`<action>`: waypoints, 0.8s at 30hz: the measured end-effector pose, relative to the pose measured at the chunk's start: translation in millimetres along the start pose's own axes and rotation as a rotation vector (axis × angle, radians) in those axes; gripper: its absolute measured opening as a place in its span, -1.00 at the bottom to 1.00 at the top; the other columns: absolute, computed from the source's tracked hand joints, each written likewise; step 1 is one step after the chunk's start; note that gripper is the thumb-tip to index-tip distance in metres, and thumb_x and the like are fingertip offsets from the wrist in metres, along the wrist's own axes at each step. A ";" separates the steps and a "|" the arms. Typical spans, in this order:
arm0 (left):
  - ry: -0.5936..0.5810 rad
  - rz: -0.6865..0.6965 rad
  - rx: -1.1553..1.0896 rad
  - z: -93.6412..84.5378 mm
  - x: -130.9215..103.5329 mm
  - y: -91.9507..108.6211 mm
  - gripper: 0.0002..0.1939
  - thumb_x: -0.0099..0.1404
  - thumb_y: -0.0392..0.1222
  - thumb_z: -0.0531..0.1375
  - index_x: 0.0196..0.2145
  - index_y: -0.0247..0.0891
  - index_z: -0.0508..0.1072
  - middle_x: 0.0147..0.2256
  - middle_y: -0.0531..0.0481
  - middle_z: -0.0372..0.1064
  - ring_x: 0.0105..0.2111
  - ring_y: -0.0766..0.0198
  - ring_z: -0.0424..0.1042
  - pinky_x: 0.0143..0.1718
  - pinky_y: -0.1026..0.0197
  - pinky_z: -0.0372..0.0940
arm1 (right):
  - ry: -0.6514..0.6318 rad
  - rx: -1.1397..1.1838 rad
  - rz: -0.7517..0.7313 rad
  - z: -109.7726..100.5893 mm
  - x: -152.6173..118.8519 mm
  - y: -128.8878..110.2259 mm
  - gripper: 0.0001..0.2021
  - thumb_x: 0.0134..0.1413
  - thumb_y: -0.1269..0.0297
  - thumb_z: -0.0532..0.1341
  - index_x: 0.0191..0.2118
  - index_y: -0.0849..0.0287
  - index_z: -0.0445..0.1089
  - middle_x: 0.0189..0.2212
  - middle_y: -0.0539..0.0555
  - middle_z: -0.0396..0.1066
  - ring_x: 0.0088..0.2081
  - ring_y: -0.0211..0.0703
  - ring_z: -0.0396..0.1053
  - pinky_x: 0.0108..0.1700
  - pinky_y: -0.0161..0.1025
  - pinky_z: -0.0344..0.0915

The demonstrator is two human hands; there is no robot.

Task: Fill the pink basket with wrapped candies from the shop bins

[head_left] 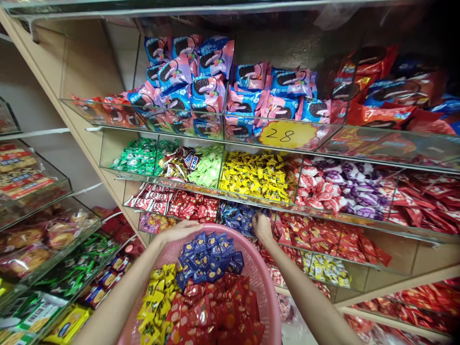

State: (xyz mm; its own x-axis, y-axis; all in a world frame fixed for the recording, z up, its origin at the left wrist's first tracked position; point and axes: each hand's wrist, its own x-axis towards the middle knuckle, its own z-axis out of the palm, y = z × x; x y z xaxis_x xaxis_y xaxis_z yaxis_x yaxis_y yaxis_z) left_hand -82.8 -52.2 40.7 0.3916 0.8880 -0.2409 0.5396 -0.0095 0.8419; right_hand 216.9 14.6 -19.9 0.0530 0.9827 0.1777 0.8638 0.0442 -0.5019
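A round pink plastic basket [264, 268] holds blue candy packets [210, 256], yellow candy packets [158, 299] and red candy packets [219, 309] in separate groups. At its far left rim is my left hand [179, 231], with the fingers laid over the edge and gripping it. My right hand [262, 226] reaches past the basket into a shelf compartment of dark blue candy packets [237, 218]. Its fingers are curled down among them; whatever is between the fingertips is hidden.
Clear-fronted shelves [257, 199] of sorted sweets rise ahead. Above are cookie packs [212, 91] and a yellow sign [287, 133] reading 28. Yellow candies [255, 175] lie just over my right hand, red packets [309, 232] to its right. Another rack [46, 244] stands at left.
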 end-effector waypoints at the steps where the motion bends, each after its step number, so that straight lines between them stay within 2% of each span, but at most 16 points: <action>1: 0.004 -0.004 -0.003 0.6 -0.1 0.3 -0.47 0.11 0.26 0.02 -0.25 -0.27 0.42 -0.26 0.01 0.37 -0.27 0.24 0.27 -0.26 0.29 0.12 | 0.019 0.018 -0.027 -2.4 -1.8 0.0 -0.77 0.09 0.37 -0.05 -0.35 0.26 0.34 -0.46 0.16 0.38 -0.42 -0.19 0.34 -0.40 -0.33 0.11; 6: 0.017 -0.021 -0.014 1.9 1.2 0.1 -0.46 0.10 0.27 0.02 -0.28 -0.27 0.42 -0.29 0.01 0.38 -0.28 0.23 0.27 -0.26 0.28 0.13 | 0.180 0.119 -0.219 -24.8 -16.1 -1.6 -0.78 0.08 0.34 -0.06 -0.36 0.23 0.30 -0.43 0.13 0.36 -0.39 -0.16 0.30 -0.33 -0.30 0.13; 9: 0.017 -0.010 -0.006 -0.2 3.4 -2.2 -0.45 0.09 0.27 0.03 -0.26 -0.27 0.43 -0.27 0.00 0.38 -0.26 0.22 0.27 -0.25 0.28 0.13 | 0.181 0.215 -0.270 -43.2 -29.6 -7.5 -0.77 0.10 0.25 -0.04 -0.36 0.21 0.31 -0.42 0.12 0.37 -0.41 -0.16 0.31 -0.32 -0.28 0.16; 11: 0.008 0.003 0.005 -2.2 4.3 -3.5 -0.45 0.08 0.27 0.04 -0.24 -0.26 0.43 -0.26 0.00 0.38 -0.25 0.21 0.27 -0.25 0.28 0.13 | 0.104 0.337 -0.247 -53.9 -39.1 -14.5 -0.76 0.10 0.17 -0.02 -0.35 0.18 0.30 -0.53 0.06 0.37 -0.53 -0.20 0.30 -0.41 -0.29 0.18; 15: 0.002 0.014 0.004 -3.2 4.9 -6.0 -0.46 0.08 0.27 0.04 -0.25 -0.24 0.44 -0.27 0.01 0.38 -0.25 0.21 0.26 -0.26 0.28 0.12 | -0.115 0.665 -0.148 -66.7 -53.3 -32.8 -0.71 0.05 0.02 0.04 -0.31 0.16 0.27 -0.77 -0.08 0.22 -0.73 -0.25 0.19 -0.61 -0.32 0.13; 18: 0.011 0.001 -0.021 -0.1 5.5 -9.1 -0.45 0.10 0.27 0.03 -0.23 -0.25 0.43 -0.27 0.01 0.39 -0.26 0.21 0.27 -0.26 0.28 0.13 | -0.192 0.810 -0.162 -69.5 -58.3 -46.4 -0.70 0.01 0.00 0.09 -0.34 0.16 0.28 -0.75 -0.09 0.22 -0.74 -0.30 0.16 -0.66 -0.36 0.09; 24: -0.013 0.029 -0.064 3.6 4.7 -10.6 -0.47 0.12 0.25 0.02 -0.23 -0.26 0.43 -0.28 0.00 0.39 -0.28 0.22 0.28 -0.29 0.29 0.13 | -0.331 0.845 -0.175 -58.1 -57.3 -68.1 -0.75 -0.04 0.06 0.13 -0.42 0.17 0.31 -0.75 -0.13 0.20 -0.76 -0.37 0.10 -0.68 -0.40 0.03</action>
State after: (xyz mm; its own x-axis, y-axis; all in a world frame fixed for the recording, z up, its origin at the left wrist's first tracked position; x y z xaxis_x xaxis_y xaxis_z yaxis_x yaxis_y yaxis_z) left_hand -84.0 -49.6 29.0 0.4161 0.8820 -0.2215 0.4790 -0.0056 0.8778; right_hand 184.1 -55.1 53.3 -0.3020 0.9452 0.1238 0.1867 0.1860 -0.9647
